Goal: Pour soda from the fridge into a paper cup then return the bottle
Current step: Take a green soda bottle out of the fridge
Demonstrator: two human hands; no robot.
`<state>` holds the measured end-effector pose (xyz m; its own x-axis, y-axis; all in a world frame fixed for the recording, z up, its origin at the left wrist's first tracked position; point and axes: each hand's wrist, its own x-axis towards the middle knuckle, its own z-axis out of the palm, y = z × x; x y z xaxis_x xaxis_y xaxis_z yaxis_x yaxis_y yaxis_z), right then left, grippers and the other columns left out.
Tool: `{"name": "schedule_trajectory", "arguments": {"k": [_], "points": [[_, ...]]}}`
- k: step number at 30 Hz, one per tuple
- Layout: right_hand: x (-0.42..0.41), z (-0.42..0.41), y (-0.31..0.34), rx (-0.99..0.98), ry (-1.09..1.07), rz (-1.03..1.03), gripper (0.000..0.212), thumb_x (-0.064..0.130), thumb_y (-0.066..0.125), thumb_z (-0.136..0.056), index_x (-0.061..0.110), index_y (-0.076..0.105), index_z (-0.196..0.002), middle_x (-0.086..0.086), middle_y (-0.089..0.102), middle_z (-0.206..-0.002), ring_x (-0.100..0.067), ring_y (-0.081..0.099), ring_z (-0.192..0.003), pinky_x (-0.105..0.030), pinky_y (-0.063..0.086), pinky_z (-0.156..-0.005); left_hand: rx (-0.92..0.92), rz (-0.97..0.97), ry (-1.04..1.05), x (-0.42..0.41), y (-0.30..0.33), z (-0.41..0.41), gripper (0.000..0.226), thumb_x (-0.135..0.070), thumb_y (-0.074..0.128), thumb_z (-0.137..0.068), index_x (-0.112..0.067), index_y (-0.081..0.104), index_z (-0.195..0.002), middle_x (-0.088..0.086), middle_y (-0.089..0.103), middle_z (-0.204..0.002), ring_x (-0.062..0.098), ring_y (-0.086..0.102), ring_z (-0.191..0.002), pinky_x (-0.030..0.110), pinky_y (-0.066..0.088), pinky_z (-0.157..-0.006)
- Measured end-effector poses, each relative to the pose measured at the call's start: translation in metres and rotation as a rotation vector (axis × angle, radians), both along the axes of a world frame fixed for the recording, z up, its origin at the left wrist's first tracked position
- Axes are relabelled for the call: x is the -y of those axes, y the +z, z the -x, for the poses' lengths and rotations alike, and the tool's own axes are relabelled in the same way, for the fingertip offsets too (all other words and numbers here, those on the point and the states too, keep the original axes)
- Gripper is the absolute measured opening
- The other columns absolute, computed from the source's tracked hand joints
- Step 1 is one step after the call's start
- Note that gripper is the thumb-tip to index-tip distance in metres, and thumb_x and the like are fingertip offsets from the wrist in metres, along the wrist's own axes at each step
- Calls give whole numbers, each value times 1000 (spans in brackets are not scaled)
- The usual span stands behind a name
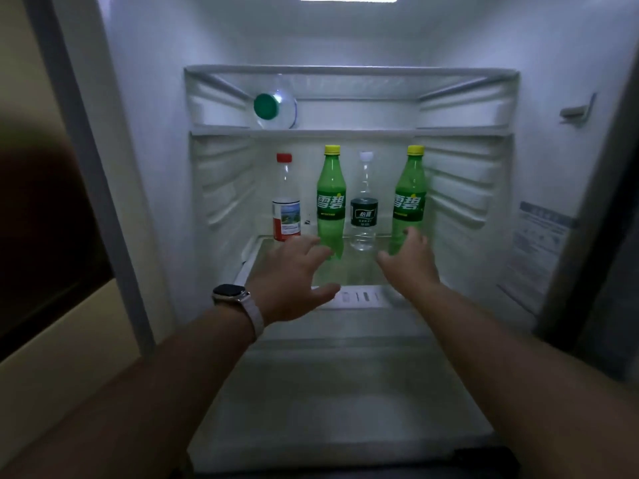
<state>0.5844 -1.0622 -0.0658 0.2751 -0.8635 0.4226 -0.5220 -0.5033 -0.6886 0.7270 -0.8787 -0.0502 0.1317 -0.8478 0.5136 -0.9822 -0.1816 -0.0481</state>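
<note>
Two green soda bottles stand upright toward the back edge of the fridge shelf; the right hand (411, 257), fingers spread wide and empty, overlaps the base of the right soda bottle (409, 191); the left hand (294, 274), equally open, reaches just short of the left soda bottle (331, 202).

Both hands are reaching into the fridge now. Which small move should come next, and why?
Probably the right hand should close its fingers around the right green soda bottle. That hand is open and already at the bottle's base, and nothing is held yet. The left hand is also open.
</note>
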Motion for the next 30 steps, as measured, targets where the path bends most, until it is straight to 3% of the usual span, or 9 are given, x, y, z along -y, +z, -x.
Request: {"name": "schedule_trajectory", "arguments": {"k": [5,17,22,25,30], "points": [[31,2,5,-61,-108,6,74,30,76,-75,6,38,-134,-19,45,-129,-35,48,-115,-42,43,-94,5,-8,-61,26,6,-7,65,-64,51,-84,-30,44,-139,2,43,-146,22,38,-133,45,34,-108],[82,-24,19,66,-164,-119,78,36,82,-68,12,39,-128,-14,54,-125,-33,55,-110,-41,48,-90,-1,99,-123,53,13,-14,64,-64,54,-82,-29,50,-136,3,48,-143,22,43,-130,46,33,-106],[95,-34,15,219,-149,-139,68,26,82,-69,20,40,-121,-7,59,-114,-28,60,-98,-39,50,-82,-6,80,-113,58,13,-21,65,-67,48,-81,-33,47,-137,0,46,-145,21,41,-132,47,33,-107],[93,-32,13,209,-151,-141,61,29,82,-70,23,39,-112,-5,61,-107,-26,61,-91,-40,53,-81,-11,45,-113,57,10,-21,64,-64,49,-82,-33,45,-138,-1,44,-146,19,37,-134,45,31,-108],[77,-29,11,192,-109,-127,60,28,80,-72,22,37,-114,-3,61,-102,-25,61,-84,-39,53,-72,-32,-9,-103,52,9,-22,59,-59,54,-85,-30,48,-136,0,43,-146,19,35,-136,45,32,-110]]}}
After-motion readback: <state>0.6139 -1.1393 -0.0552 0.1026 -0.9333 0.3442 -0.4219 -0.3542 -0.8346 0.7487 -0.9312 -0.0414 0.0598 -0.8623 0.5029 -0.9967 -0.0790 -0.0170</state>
